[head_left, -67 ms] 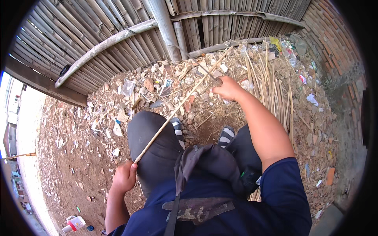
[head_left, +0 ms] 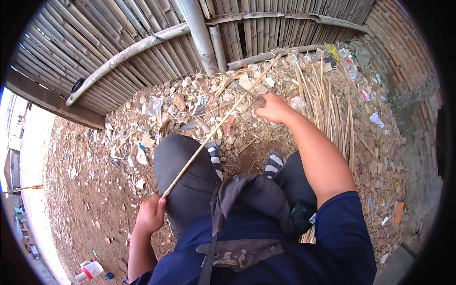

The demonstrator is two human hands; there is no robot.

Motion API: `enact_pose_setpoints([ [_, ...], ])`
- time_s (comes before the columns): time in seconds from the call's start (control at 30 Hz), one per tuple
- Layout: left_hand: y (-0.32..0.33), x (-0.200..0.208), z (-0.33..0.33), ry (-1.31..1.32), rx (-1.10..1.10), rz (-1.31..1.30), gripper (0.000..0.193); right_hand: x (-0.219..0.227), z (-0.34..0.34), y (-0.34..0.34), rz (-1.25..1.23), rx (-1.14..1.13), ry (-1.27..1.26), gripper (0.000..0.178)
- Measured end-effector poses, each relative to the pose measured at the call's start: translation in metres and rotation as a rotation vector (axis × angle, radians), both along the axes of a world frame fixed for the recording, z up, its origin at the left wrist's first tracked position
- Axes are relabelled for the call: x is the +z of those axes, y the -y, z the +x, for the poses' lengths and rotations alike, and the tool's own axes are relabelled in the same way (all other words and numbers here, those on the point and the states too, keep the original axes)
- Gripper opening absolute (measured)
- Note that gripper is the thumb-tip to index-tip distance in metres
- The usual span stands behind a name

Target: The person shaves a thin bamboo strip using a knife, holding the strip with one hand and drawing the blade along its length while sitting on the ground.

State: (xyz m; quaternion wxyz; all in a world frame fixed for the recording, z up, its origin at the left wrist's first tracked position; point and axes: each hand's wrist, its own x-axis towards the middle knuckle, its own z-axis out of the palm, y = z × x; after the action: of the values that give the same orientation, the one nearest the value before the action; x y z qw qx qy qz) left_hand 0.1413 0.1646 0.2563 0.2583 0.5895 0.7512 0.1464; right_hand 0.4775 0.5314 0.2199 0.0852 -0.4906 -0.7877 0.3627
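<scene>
My left hand (head_left: 151, 213) is closed around the lower end of a long thin pale bamboo stick (head_left: 196, 154) beside my left knee. The stick slants across that knee, up and to the right, with its far end over the littered ground. In my right hand (head_left: 275, 109), closed on its handle, is a knife (head_left: 259, 100). Its dark narrow blade points up and left, at or just beside the stick's upper half; whether they touch I cannot tell. Right of that hand lies a bundle of similar pale sticks (head_left: 327, 111), partly hidden by my arm.
A bamboo slat wall (head_left: 137, 52) with a thick post (head_left: 198, 38) stands ahead, a brick wall (head_left: 403, 52) at right. Stones and scraps cover the dirt. A white and red container (head_left: 89, 270) lies at lower left; a yellow plastic scrap (head_left: 332, 51) lies at far right.
The knife's blade has swung down; it reached farther up and left before and now looks shorter, close to the stick. My left hand and the stick have hardly moved.
</scene>
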Motion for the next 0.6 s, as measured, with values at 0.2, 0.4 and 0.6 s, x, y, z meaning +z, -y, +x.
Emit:
enact_pose_setpoints([
  [0.2,0.003,-0.008,0.001,-0.005,0.041,-0.004,0.039,0.002,-0.016,0.018,-0.036,0.103,0.030,0.030],
  [0.4,0.001,0.004,0.004,-0.005,0.064,-0.011,0.039,0.010,-0.021,0.017,-0.032,0.027,0.012,0.029],
  [0.6,-0.002,-0.004,0.006,-0.130,0.092,-0.064,0.037,-0.008,-0.007,-0.001,-0.027,0.001,0.067,0.022],
])
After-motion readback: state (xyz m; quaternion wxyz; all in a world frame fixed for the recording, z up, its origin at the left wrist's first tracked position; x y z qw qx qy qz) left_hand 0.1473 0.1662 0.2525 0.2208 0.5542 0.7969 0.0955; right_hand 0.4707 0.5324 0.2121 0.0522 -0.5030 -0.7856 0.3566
